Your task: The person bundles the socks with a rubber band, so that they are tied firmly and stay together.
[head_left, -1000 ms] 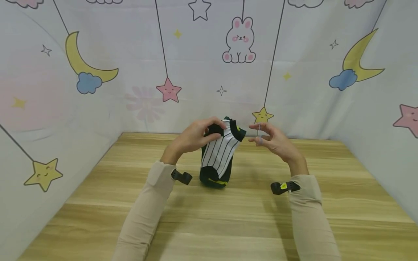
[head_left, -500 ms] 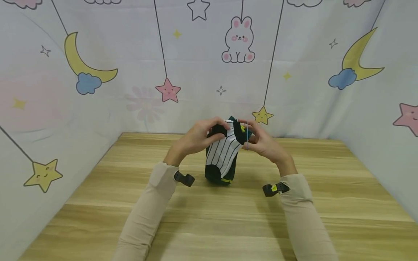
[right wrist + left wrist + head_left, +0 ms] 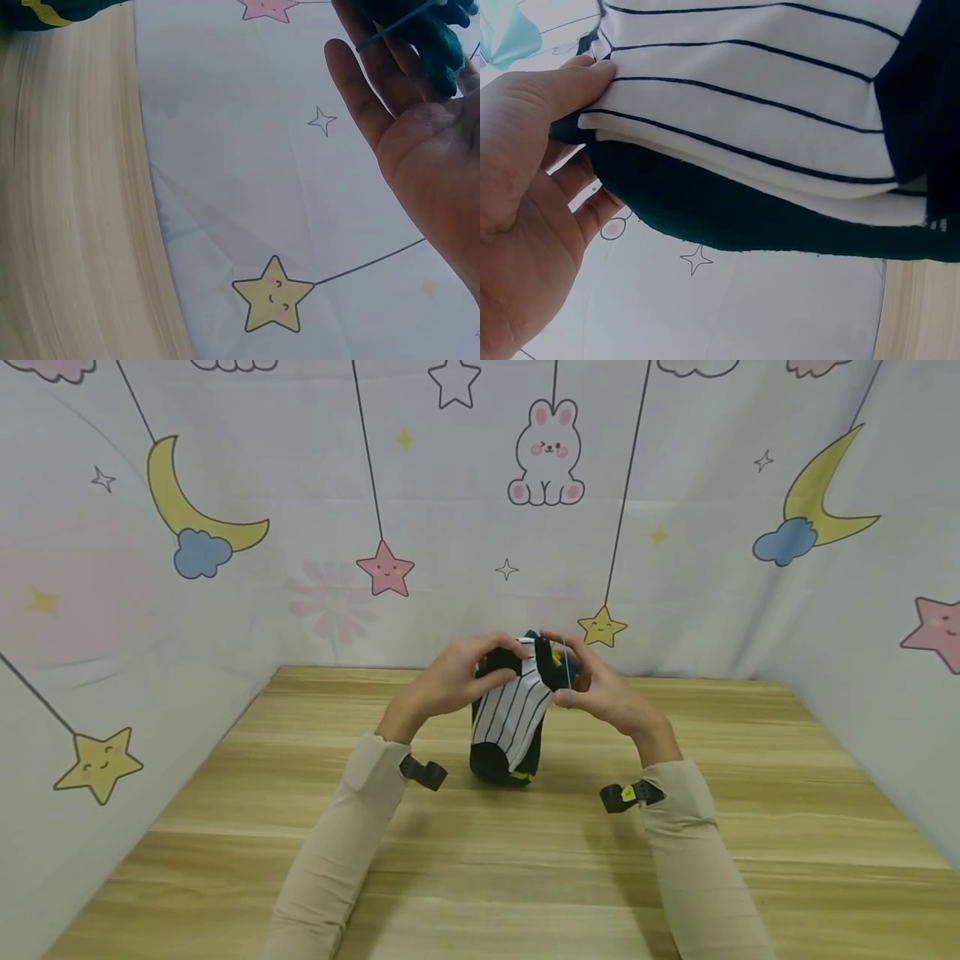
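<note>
A bundle of socks (image 3: 510, 714) hangs over the table, white with black stripes in front, dark at heel and toe. Behind the striped layer, the left wrist view shows a dark green sock (image 3: 727, 206). My left hand (image 3: 450, 675) pinches the bundle near its upper end, thumb in front and fingers behind. At the other side of that end is my right hand (image 3: 607, 689), its fingers and thumb around the dark tip. A thin pale-blue elastic band (image 3: 394, 28) is stretched across the right fingers; how far it goes round the socks is hidden.
Beneath the hands lies a wood-grain table (image 3: 510, 868). Behind it hangs a pale curtain (image 3: 465, 527) printed with stars, moons and a rabbit, which also closes both sides. Small black cameras (image 3: 423, 772) sit on both wrists.
My right hand has moved left, from apart to around the upper end of the socks, bringing the elastic band with it. The bundle has shifted slightly right with my left hand still gripping it.
</note>
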A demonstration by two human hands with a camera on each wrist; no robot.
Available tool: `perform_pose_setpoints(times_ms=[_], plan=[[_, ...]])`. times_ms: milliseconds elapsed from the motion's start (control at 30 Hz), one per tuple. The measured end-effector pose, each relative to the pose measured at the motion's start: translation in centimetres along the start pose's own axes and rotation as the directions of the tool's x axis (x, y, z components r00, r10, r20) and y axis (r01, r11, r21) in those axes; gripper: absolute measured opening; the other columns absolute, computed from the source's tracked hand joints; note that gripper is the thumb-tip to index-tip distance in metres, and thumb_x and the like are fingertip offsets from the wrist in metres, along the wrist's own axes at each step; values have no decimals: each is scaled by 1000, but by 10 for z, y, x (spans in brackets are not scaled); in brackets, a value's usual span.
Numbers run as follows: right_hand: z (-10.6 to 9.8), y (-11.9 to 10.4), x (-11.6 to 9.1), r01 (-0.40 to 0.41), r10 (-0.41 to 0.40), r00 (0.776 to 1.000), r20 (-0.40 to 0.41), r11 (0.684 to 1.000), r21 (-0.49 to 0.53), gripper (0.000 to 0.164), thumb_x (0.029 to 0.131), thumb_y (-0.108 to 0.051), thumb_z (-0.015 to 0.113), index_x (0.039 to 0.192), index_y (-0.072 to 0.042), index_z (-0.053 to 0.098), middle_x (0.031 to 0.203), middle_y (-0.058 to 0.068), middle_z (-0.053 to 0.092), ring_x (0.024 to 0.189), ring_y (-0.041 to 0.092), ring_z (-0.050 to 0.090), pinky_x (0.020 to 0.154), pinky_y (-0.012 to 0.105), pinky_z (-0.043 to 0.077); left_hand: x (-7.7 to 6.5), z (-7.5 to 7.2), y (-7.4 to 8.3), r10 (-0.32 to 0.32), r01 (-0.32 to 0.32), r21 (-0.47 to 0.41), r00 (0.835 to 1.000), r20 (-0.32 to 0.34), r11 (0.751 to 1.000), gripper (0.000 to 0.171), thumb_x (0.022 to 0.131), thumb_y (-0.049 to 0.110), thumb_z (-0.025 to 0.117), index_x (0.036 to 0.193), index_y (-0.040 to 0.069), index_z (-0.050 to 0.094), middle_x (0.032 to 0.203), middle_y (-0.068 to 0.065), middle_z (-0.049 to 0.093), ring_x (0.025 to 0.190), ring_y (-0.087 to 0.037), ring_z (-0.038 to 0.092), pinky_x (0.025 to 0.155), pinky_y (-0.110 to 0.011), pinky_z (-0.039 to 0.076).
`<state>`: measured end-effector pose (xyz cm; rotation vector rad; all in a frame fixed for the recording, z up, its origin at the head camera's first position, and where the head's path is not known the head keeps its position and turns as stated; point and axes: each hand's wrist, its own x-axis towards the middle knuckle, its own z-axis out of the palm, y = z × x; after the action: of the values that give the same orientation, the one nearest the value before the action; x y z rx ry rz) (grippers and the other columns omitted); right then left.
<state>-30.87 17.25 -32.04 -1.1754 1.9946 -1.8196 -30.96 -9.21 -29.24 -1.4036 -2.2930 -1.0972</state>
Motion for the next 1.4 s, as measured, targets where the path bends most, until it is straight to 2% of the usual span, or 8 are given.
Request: perform_pose_setpoints(times_ms=[133, 367, 467, 600, 800, 1033, 1267, 1400], plan=[[3, -5, 1, 4, -4, 1000, 2, 1000, 5, 99, 84, -35, 82, 159, -20, 19, 149, 21, 34, 112, 31, 60, 90, 40, 53, 0, 0, -1, -15, 15, 16, 1000, -15, 1000, 25, 98, 9, 65, 123, 11, 61, 116, -6, 66, 87, -17, 58, 74, -33, 50], [9, -12, 2, -36, 32, 999, -26, 990, -133, 87, 89, -8, 75, 158, -22, 24, 146, 17, 42, 115, 32, 58, 89, 39, 53, -2, 1, -1, -11, 11, 22, 1000, 2, 1000, 25, 97, 8, 65, 122, 9, 62, 116, -7, 67, 87, -17, 60, 74, -35, 52], [10, -12, 2, -35, 31, 999, -29, 987, -154, 86, 89, -3, 74, 158, -22, 25, 146, 16, 45, 120, 33, 56, 92, 40, 52, -2, 2, -2, -13, 13, 18, 1000, 18, 1000, 25, 98, 8, 65, 123, 9, 62, 117, -8, 66, 88, -18, 61, 75, -34, 54], [11, -12, 2, -39, 34, 999, -33, 984, -176, 86, 88, -6, 76, 157, -23, 27, 146, 16, 45, 124, 33, 53, 93, 43, 52, -2, 3, -2, -20, 18, 26, 999, 44, 999, 26, 98, 8, 65, 123, 10, 61, 117, -8, 66, 89, -18, 61, 74, -33, 54], [14, -13, 3, -66, 60, 998, -37, 974, -215, 86, 88, -14, 79, 157, -26, 29, 149, 14, 42, 124, 33, 53, 92, 45, 52, 0, 4, -1, 13, -18, 65, 997, 78, 998, 25, 97, 9, 66, 122, 10, 63, 117, -7, 67, 92, -16, 60, 78, -31, 53], [16, -13, 4, -65, 62, 998, -17, 974, -219, 83, 88, -15, 79, 156, -25, 33, 145, 12, 45, 120, 32, 56, 90, 44, 54, 0, 7, 0, 29, -34, 52, 996, 89, 998, 25, 96, 8, 67, 121, 10, 65, 115, -5, 68, 93, -14, 60, 79, -30, 52], [18, -12, 3, -100, 101, 995, -8, 968, -231, 82, 88, -18, 79, 155, -29, 32, 144, 12, 44, 120, 32, 57, 91, 44, 53, 1, 11, 2, 23, -35, 89, 991, 130, 995, 25, 96, 9, 68, 120, 9, 67, 116, -4, 69, 101, -13, 64, 87, -30, 52], [19, -13, 2, -106, 108, 994, -7, 964, -243, 82, 88, -17, 79, 155, -28, 32, 145, 11, 43, 120, 32, 56, 91, 44, 53, 2, 13, 3, 25, -41, 102, 989, 147, 994, 24, 96, 9, 68, 120, 9, 68, 117, -5, 70, 105, -14, 65, 90, -31, 52]])
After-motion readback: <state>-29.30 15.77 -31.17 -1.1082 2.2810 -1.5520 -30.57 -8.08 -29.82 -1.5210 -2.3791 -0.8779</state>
